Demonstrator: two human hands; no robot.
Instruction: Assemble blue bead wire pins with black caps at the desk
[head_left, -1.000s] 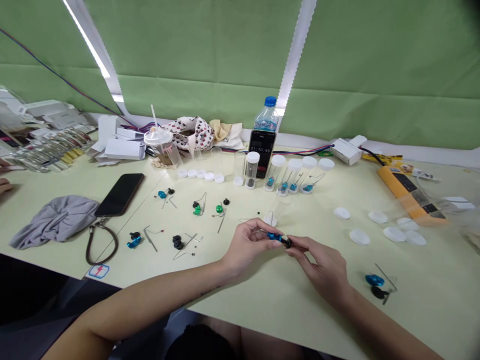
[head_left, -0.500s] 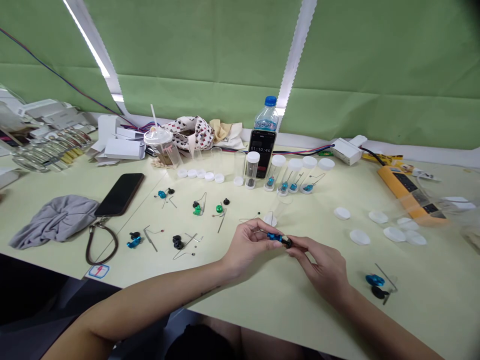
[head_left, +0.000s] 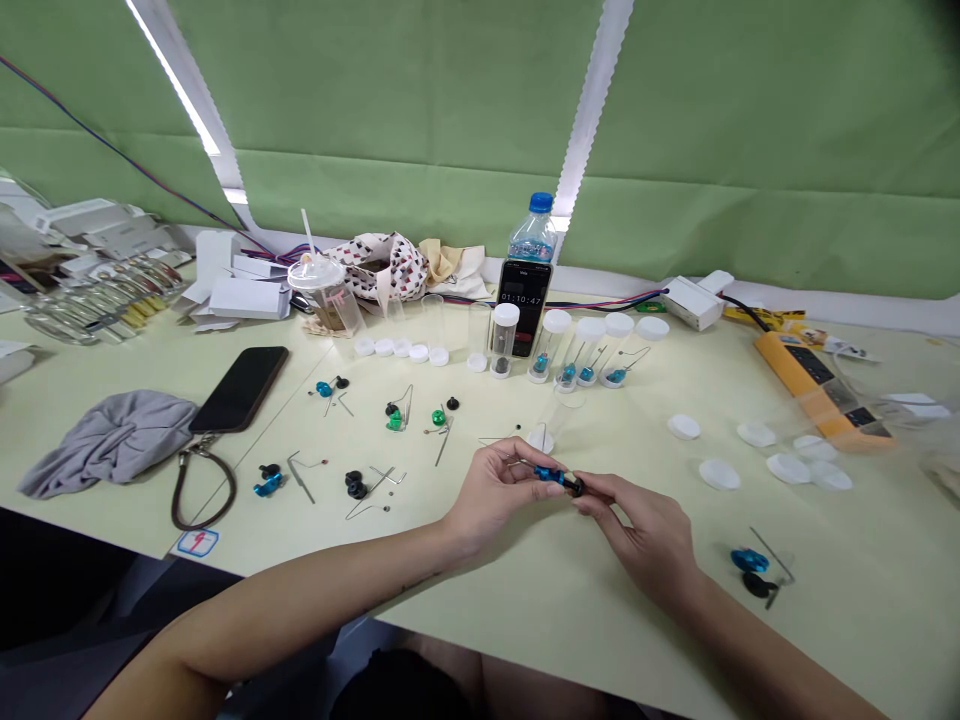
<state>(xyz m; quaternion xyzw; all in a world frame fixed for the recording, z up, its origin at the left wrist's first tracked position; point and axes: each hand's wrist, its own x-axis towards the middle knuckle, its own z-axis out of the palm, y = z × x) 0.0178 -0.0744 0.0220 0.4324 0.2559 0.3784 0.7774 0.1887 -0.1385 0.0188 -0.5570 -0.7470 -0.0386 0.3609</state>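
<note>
My left hand (head_left: 501,492) pinches a small blue metal part (head_left: 550,473) above the table. My right hand (head_left: 637,520) grips the black round end piece (head_left: 574,486) at its right end, and the two pieces touch, with a pale brassy bit showing between them. Whether they are joined I cannot tell. Just behind my hands stands an open clear tube (head_left: 564,412) on a white cap. To the right of my right hand lie another blue part (head_left: 749,560), a black round piece (head_left: 757,585) and a hex key (head_left: 772,556).
Sets of blue, green (head_left: 395,421) and black parts (head_left: 355,485) with bent wires lie at left. Capped tubes (head_left: 555,345) stand before a phone timer (head_left: 521,300) and a bottle (head_left: 532,235). Loose white caps (head_left: 719,474) and an orange power strip (head_left: 825,390) are at right.
Both hands stay almost still, holding the blue part and black end piece in the same place. The phone timer has gone from 01:10:46 to 01:10:47.
</note>
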